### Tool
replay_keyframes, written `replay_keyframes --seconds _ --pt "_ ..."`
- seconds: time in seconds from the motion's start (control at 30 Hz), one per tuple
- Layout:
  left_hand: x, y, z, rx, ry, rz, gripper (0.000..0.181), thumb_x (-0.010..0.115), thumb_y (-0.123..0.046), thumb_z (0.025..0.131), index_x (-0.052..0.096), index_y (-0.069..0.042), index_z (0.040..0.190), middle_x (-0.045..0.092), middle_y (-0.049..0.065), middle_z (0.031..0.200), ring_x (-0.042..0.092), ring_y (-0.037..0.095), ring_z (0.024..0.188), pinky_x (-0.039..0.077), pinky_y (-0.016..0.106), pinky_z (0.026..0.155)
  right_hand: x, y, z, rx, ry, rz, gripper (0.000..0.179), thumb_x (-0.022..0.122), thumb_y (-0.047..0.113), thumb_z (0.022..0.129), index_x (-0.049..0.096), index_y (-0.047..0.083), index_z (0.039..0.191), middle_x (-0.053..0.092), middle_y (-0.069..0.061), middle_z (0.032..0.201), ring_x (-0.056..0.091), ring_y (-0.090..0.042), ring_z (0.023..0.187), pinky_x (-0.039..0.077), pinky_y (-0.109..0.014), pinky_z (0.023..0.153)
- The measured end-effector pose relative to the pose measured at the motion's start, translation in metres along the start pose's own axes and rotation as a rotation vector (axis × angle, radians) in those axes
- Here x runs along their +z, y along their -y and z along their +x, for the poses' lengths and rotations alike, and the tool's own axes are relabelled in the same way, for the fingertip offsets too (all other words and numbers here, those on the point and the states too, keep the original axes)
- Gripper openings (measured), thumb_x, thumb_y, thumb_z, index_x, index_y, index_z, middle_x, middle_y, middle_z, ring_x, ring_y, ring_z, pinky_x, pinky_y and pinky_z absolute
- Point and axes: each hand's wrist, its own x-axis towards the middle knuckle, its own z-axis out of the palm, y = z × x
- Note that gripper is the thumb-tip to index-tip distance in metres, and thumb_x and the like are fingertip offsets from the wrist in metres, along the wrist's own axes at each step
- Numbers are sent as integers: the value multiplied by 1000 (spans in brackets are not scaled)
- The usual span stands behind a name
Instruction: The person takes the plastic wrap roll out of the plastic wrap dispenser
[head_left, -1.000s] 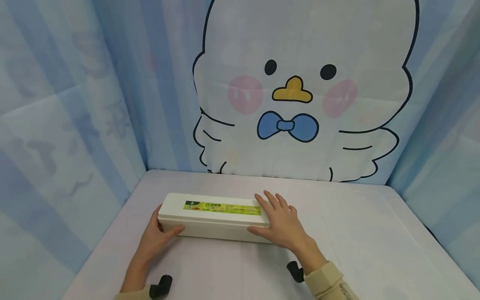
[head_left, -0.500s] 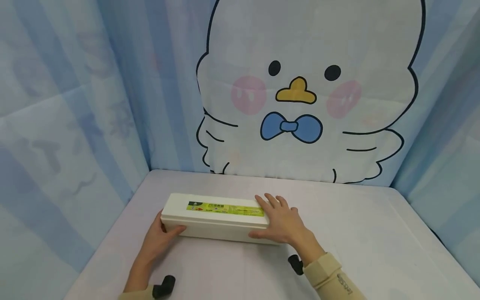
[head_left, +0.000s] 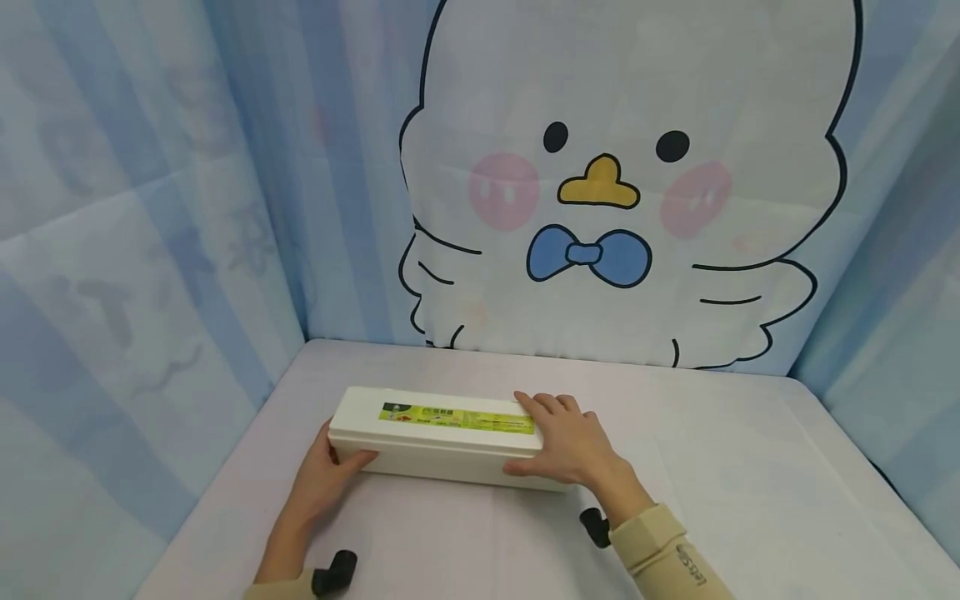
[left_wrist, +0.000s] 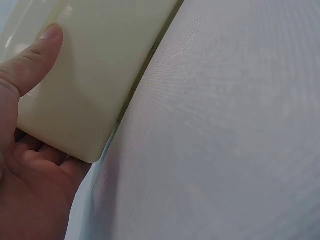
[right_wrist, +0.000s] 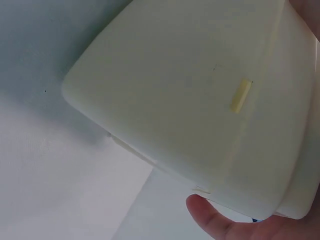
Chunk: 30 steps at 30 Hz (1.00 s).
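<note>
Long white plastic box (head_left: 442, 460): set on pale cloth-covered table (head_left: 735, 483), yellow-green label (head_left: 456, 417) uppermost
Left hand (head_left: 322, 479): box's left end gripped
Right hand (head_left: 572, 446): right end held, fingers laid over lid (head_left: 442, 397)

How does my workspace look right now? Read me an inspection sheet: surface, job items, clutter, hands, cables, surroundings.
Surface: white cloth-covered table.
Job items: long, off-white, plastic-looking rectangular box with a yellow-green label on top; whether it rests on the cloth is unclear.
Clutter: nothing seen.
Hands: left hand grips the box's left end; right hand holds its right end, thumb on the near side.
Cables: nothing seen.
Surroundings: blue-and-white printed fabric walls left, right and behind; the back one shows a large white cartoon bird.
</note>
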Motion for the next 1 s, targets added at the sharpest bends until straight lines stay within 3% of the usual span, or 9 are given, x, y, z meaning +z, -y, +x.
replay_keyframes --seconds 0.33,0.77,1.0 --pt "0 -1 1 4 11 -2 85 76 -16 93 22 -1 157 32 23 158 29 40 146 24 55 117 2 -3 0 -20 -38 46 93 77 67 73 50 22 149 53 -7 142 44 -37 127 42 -66 91" --pt "-1 2 0 15 10 -21 88 78 -20 92 22 0 156 33 24 157 32 40 144 25 55 117 1 -5 1 -39 -68 44 93 76 69 73 50 23 149 52 -7 144 43 -37 128 41 -64 90" --pt "-2 -1 0 -30 9 51 95 77 -33 91 18 -3 159 33 24 157 27 40 147 21 56 118 -2 -9 1 -33 -90 80 94 75 70 73 49 22 150 52 -7 145 42 -37 128 42 -64 89"
